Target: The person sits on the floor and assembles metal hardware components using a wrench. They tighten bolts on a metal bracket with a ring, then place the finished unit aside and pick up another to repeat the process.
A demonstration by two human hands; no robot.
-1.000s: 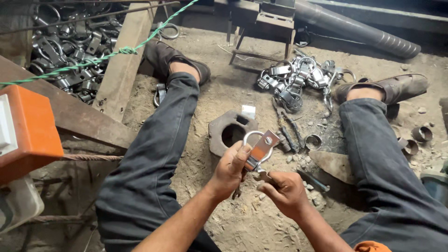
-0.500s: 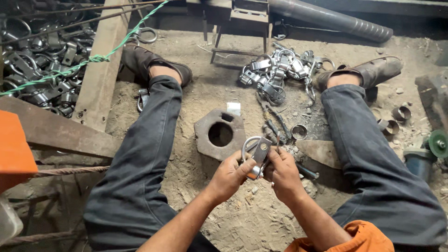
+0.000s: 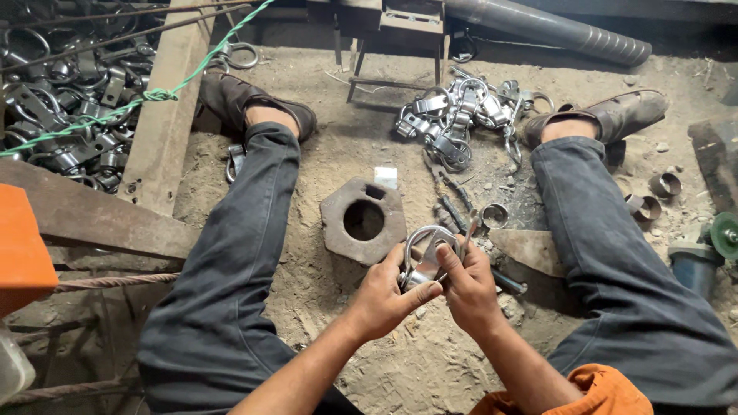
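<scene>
Both hands meet over the sandy ground between my outstretched legs. My left hand [image 3: 388, 296] grips the lower part of a shiny metal ring clamp [image 3: 425, 250], thumb pressed across it. My right hand [image 3: 469, 288] pinches the same clamp from the right side, fingers at its strap end. Just beyond the clamp lies a thick rusty block with a round hole [image 3: 363, 221]. A pile of finished shiny clamps [image 3: 461, 115] lies farther off between my feet.
A heap of dark clamps [image 3: 69, 100] fills the top left behind a wooden beam [image 3: 165, 115] and a green rope [image 3: 154, 96]. Bolts and tools [image 3: 453, 211] lie by the block. Short pipe rings [image 3: 653, 196], a grinder [image 3: 711, 246] and an orange box [image 3: 23, 253] sit at the sides.
The right hand has closed in onto the clamp, and both hands now hold it together slightly nearer the block. The view has shifted down and right.
</scene>
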